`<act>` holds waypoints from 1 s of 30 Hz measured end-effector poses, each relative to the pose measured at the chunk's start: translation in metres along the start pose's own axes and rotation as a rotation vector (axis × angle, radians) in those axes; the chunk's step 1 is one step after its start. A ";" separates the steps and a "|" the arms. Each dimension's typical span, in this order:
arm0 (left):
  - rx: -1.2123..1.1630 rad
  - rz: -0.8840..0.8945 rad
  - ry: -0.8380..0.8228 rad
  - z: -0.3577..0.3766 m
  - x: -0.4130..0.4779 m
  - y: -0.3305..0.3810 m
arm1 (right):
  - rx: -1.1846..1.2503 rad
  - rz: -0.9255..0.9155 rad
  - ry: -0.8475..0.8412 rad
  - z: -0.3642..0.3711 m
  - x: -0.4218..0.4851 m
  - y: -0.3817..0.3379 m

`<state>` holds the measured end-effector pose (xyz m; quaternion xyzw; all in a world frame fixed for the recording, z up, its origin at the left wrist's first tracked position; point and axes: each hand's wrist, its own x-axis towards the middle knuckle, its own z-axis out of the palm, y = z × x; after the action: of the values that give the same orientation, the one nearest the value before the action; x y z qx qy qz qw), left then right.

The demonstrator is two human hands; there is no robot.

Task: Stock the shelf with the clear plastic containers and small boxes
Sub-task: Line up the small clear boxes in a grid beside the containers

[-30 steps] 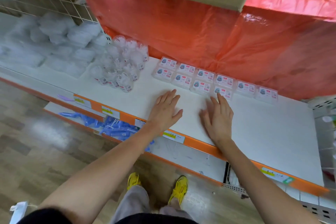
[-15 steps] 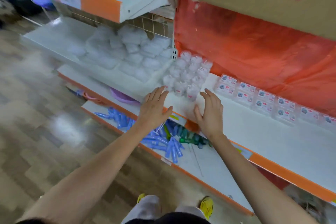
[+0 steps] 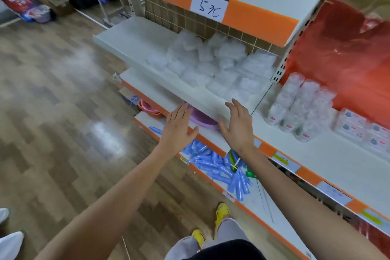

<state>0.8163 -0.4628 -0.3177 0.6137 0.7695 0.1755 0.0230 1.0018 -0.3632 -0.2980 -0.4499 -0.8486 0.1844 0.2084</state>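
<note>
left hand [image 3: 179,127] and right hand [image 3: 237,126] swung left past the clear cup stacks [image 3: 299,107]; both spread, empty. i worry a right-forearm backswing topples them.

This is a retail shop. Its white metal display shelves [image 3: 337,167] carry orange edge strips [image 3: 259,21] with handwritten white price cards [image 3: 210,6] reading "5元" and small printed shelf labels [image 3: 285,161]. Identical goods sit in batches: stacked clear plastic containers [image 3: 299,107], rows of small labelled boxes [image 3: 356,124], clear-wrapped white packs [image 3: 211,63] and a heap of blue tubes [image 3: 217,167] lower down.
</note>
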 end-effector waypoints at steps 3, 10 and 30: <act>-0.024 -0.003 0.027 0.003 0.012 -0.024 | -0.053 0.015 -0.066 0.017 0.026 -0.008; 0.014 0.033 -0.044 0.004 0.076 -0.065 | -0.144 0.102 -0.130 0.053 0.093 -0.005; 0.078 0.384 -0.314 0.022 0.223 -0.113 | -0.319 0.268 -0.061 0.106 0.121 -0.019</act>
<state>0.6612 -0.2664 -0.3316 0.7688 0.6320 0.0493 0.0845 0.8726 -0.2843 -0.3551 -0.5803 -0.8055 0.0874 0.0824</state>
